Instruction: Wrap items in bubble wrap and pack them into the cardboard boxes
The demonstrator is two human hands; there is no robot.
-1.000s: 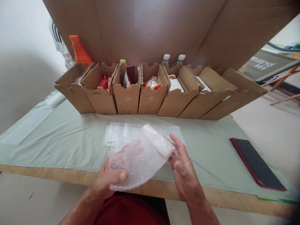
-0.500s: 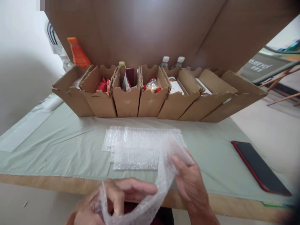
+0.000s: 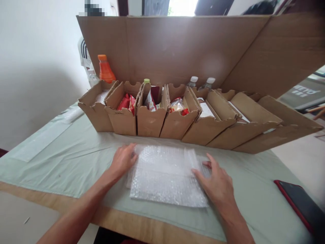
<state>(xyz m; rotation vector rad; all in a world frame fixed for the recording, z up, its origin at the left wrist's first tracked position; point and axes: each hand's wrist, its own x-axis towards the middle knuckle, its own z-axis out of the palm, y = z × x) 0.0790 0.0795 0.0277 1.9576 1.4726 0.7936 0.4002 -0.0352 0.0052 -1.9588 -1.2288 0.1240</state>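
Note:
A stack of clear bubble wrap pieces (image 3: 167, 179) lies flat on the green cloth in front of the boxes. My left hand (image 3: 124, 158) rests at the stack's upper left edge, fingers stretched forward and touching the plastic. At the opposite side, my right hand (image 3: 217, 179) has its thumb over the right edge of the wrap and its fingers spread apart. A narrow folded strip shows on top near the right end. Both hands are open.
Cardboard bins (image 3: 152, 123) with packets and white boxes stand in a row behind the stack. Beyond them are an orange bottle (image 3: 106, 71), clear bottles and a tall cardboard panel (image 3: 177, 51). A phone (image 3: 302, 203) lies right, a plastic strip (image 3: 43, 140) left.
The bubble wrap held up between my hands is now down on the stack. Both hands have let go and moved forward to its sides. The view has tilted up.

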